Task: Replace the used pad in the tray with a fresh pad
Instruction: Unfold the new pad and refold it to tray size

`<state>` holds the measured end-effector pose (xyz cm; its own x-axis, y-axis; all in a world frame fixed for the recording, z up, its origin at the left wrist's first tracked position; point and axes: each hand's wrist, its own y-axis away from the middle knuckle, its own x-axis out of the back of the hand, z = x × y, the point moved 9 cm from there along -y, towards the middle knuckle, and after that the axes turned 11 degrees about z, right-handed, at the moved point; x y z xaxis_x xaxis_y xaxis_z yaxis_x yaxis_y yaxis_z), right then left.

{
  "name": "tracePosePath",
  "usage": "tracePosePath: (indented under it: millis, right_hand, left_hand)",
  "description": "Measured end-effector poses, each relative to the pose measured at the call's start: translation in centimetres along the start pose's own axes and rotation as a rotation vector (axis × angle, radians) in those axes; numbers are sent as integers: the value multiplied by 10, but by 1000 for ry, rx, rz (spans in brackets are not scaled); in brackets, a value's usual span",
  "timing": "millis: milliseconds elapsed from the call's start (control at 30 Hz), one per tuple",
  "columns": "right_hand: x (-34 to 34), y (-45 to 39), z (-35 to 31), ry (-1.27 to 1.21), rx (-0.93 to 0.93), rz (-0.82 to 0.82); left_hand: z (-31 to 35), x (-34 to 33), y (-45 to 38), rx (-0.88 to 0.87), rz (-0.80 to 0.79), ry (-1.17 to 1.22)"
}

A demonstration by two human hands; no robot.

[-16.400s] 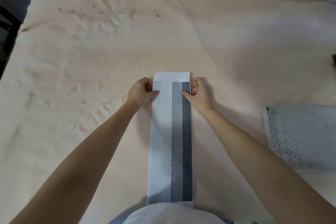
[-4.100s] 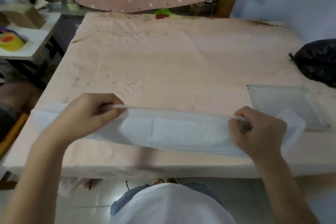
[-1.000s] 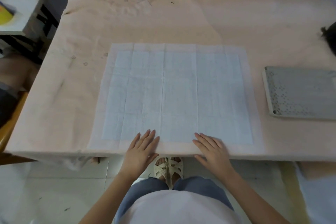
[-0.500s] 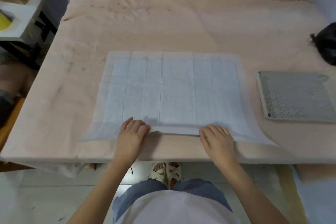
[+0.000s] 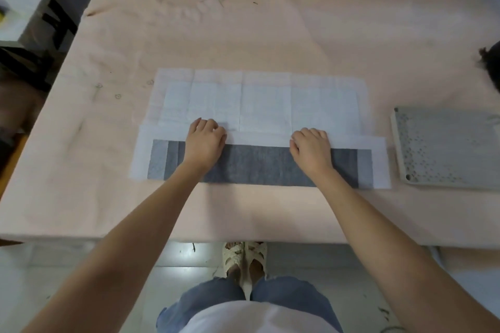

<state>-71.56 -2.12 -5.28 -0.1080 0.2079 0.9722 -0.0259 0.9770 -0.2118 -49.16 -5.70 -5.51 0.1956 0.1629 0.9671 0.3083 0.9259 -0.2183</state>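
A white pad (image 5: 267, 101) lies on the pink cloth-covered table (image 5: 243, 30). Its near part is folded over away from me, so its grey backing (image 5: 259, 167) faces up. My left hand (image 5: 205, 140) and my right hand (image 5: 311, 147) rest on the folded flap's far edge, fingers curled down on that edge. Whether the fingers pinch the flap or only press it does not show. A grey perforated tray (image 5: 446, 147) sits to the right of the pad, apart from both hands, with no pad seen in it.
A black bag (image 5: 491, 62) pokes in at the right edge of the table. A white side table (image 5: 16, 5) stands off the left side. My feet (image 5: 244, 259) are on the floor below the table's near edge.
The pad lay fully open and flat a second ago. Both hands lifted its near edge and folded it forward over the pad, turning the grey backing up.
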Motion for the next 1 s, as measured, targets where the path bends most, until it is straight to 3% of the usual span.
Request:
tracePosePath:
  millis: [167, 300, 467, 600, 1000]
  right_hand:
    - [-14, 2, 4, -29, -63, 3]
    - [-12, 17, -13, -113, -143, 93]
    - [-41, 34, -76, -94, 66, -71]
    - [-65, 38, -85, -44, 21, -173]
    - [-65, 42, -65, -85, 3, -163]
  left_hand:
    - [2, -18, 11, 83, 13, 59]
    - [31, -30, 40, 14, -8, 100]
    - [38, -51, 53, 34, -61, 117]
    - [37, -54, 52, 27, -48, 109]
    - [37, -53, 51, 25, -36, 84]
